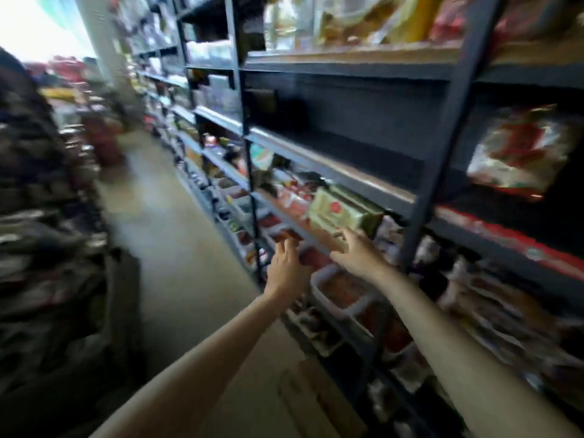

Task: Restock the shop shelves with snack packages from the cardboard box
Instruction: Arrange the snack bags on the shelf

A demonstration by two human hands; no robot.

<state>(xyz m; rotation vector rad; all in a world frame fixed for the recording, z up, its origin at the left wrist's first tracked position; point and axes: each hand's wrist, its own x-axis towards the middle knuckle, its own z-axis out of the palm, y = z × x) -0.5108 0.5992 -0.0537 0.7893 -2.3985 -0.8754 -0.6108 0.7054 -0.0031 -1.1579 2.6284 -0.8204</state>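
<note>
Where right hand (354, 251) touches: green snack package (341, 211), red emblem.

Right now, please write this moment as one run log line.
view: blurred | left hand: open, at shelf edge | right hand: open, fingers by green package | cardboard box: on floor

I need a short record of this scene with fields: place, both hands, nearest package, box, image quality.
place: shop aisle beside dark metal shelves
left hand: reaching to the shelf edge, fingers lightly bent, grip unclear
right hand: at the lower edge of the green package, fingers spread
green package: on the shelf, tilted
cardboard box: on the floor, below the arms
image quality: strong motion blur
</note>
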